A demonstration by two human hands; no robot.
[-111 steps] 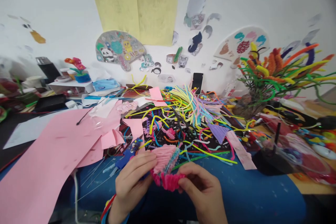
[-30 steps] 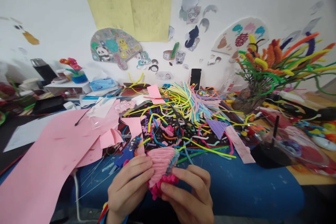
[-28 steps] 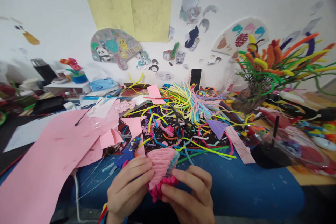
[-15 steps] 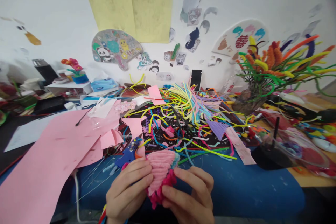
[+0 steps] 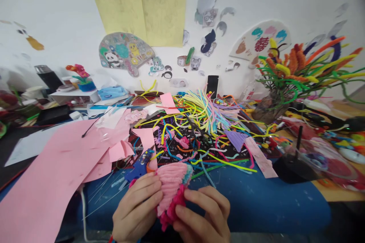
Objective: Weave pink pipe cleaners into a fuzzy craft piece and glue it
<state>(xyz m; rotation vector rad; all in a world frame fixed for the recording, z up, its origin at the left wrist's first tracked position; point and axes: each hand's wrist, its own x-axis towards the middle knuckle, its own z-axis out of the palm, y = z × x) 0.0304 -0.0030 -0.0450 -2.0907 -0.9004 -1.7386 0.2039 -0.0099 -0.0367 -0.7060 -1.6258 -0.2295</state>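
Note:
Between my two hands, low in the middle of the head view, is a pipe-cleaner craft piece (image 5: pixel 172 184). It has a ribbed light-pink triangular panel, a strip of light blue at the upper right and a curly magenta edge below. My left hand (image 5: pixel 138 205) grips its left side, fingers pressed on the pink panel. My right hand (image 5: pixel 203 210) pinches the magenta edge between thumb and fingers. The back of the piece and parts of the thumbs are hidden. Just beyond my left hand lies a blue glue gun (image 5: pixel 140 169).
Loose pipe cleaners (image 5: pixel 205 112) cover the table's middle, with scissors (image 5: pixel 196 131) among them. Pink sheets (image 5: pixel 65 159) spread on the left. At right stand a vase of pipe-cleaner stems (image 5: pixel 266 110) and a black base with a rod (image 5: pixel 293 167). A purple triangle (image 5: pixel 236 139) lies nearer the middle.
Both hands and the craft piece have shifted slightly left and down, and the piece is tilted a little. My hold on it is otherwise the same.

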